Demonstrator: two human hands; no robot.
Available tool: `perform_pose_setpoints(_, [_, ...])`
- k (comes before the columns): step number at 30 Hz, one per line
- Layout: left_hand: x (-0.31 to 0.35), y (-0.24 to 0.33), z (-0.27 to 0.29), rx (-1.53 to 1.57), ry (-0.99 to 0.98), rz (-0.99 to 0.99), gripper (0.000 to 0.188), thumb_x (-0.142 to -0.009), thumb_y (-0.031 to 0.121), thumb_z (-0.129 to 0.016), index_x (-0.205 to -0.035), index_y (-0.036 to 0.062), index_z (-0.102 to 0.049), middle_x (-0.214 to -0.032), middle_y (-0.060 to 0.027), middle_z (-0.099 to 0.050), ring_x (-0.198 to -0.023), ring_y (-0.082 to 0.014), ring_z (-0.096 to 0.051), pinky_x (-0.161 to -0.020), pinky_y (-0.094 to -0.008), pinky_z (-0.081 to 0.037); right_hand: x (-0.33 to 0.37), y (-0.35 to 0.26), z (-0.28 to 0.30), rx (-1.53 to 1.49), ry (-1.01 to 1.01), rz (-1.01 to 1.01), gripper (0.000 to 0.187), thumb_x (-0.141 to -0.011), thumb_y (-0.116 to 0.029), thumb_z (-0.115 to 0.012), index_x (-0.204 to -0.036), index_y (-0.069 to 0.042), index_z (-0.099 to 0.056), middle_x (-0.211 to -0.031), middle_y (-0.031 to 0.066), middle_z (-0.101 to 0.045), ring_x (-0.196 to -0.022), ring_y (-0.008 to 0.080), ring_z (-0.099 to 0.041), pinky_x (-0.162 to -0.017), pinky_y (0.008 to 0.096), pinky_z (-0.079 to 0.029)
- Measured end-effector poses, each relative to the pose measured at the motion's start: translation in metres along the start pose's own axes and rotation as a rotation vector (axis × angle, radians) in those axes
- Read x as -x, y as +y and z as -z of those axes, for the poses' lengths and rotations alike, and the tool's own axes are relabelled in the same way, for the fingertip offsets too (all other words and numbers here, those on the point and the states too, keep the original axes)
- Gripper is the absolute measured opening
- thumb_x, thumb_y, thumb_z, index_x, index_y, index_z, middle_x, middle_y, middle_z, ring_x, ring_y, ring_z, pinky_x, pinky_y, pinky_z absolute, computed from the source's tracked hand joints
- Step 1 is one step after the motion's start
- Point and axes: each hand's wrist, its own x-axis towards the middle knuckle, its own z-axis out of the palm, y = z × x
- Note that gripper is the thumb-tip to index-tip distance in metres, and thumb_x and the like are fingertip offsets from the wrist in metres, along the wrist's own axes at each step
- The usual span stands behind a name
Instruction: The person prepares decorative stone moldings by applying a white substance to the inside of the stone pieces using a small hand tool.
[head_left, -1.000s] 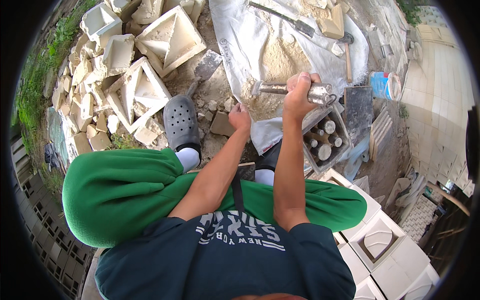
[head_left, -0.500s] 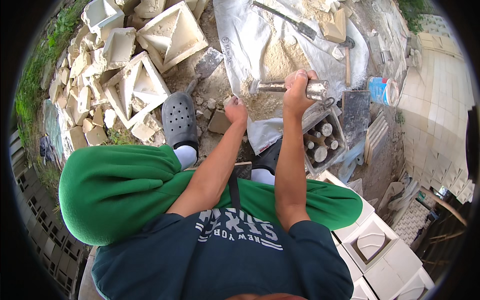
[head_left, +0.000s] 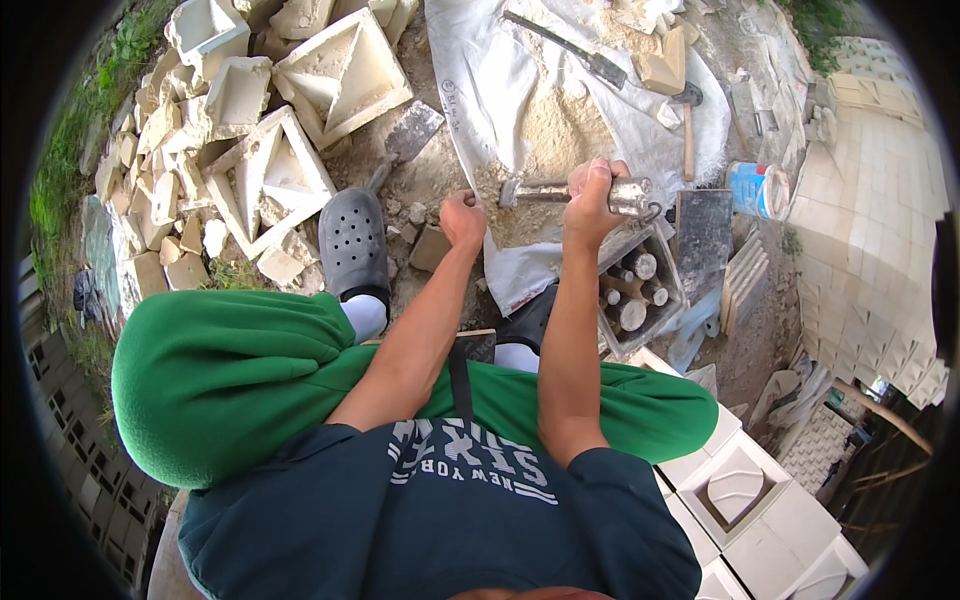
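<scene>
My right hand (head_left: 594, 203) is closed around a thick, dusty metal tool (head_left: 543, 193), held nearly level over the white sack (head_left: 470, 60). The tool's narrower end points toward my left hand (head_left: 462, 220); its thick round end sticks out to the right of my fist. My left hand is closed low beside the sack's edge, a short gap from the tool's tip. Whatever its curled fingers hold is hidden. Just below it lies a brown block (head_left: 430, 249). Pale powder (head_left: 560, 125) is heaped on the sack beyond both hands.
Broken cream blocks (head_left: 165, 130) pile up at the left. A trowel (head_left: 413, 132) lies by my grey clog (head_left: 353, 240). Right of my right forearm stands a box (head_left: 652, 331) of several round-ended pieces, with a blue bucket (head_left: 757, 190) and a hammer (head_left: 688, 125) farther off.
The tool's narrow end has dropped lower and slightly left, with my right hand still closed on it. My left hand stays closed in nearly the same spot.
</scene>
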Motion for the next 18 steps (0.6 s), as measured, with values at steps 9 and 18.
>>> perform_pose_setpoints(9, [0.006, 0.000, 0.003, 0.138, -0.087, -0.104, 0.029, -0.070, 0.014, -0.066, -0.095, 0.0013, -0.066, -0.084, -0.0116, -0.068, -0.076, -0.0197, -0.065, -0.072, -0.0305, -0.050, -0.009, -0.086, 0.015, -0.108, 0.048, 0.045, 0.024, -0.080, -0.004, -0.046, -0.062, -0.010, -0.031, -0.047, -0.0028, -0.031, -0.039, 0.0073, -0.027, -0.039, 0.0245, -0.025])
perform_pose_setpoints(18, [-0.008, -0.011, -0.010, 0.077, -0.114, -0.017, 0.024, -0.074, 0.018, -0.062, -0.093, 0.0035, -0.067, -0.081, -0.0128, -0.067, -0.077, -0.0235, -0.065, -0.073, -0.0330, -0.049, 0.014, -0.028, 0.038, -0.066, 0.258, 0.080, 0.022, -0.078, -0.006, -0.046, -0.061, -0.010, -0.032, -0.047, -0.0023, -0.033, -0.039, 0.0069, -0.028, -0.037, 0.0234, -0.024])
